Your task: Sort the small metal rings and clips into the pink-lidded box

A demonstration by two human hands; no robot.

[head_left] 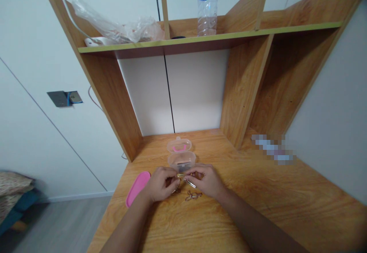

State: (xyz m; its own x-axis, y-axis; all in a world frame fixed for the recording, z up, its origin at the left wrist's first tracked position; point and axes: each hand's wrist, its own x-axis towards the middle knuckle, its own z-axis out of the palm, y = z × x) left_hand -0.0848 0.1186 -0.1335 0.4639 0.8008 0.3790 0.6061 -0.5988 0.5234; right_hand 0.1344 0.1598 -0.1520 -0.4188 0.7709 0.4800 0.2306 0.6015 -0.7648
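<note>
left hand (164,184) and right hand (207,181) narrow, fingertips pinching a small gold piece (180,175) between them, just in front of the open clear box (182,158). silvery clip (190,184) under right fingertips; cannot tell if held. bow-shaped clip (193,195) lies nearer the wearer on the desk (177,226). pink tray (138,188) beside left hand.

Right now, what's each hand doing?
Left hand: partly closed at a small gold-coloured piece; grip cannot be told.
Right hand: partly closed at the same piece; grip unclear.
</note>
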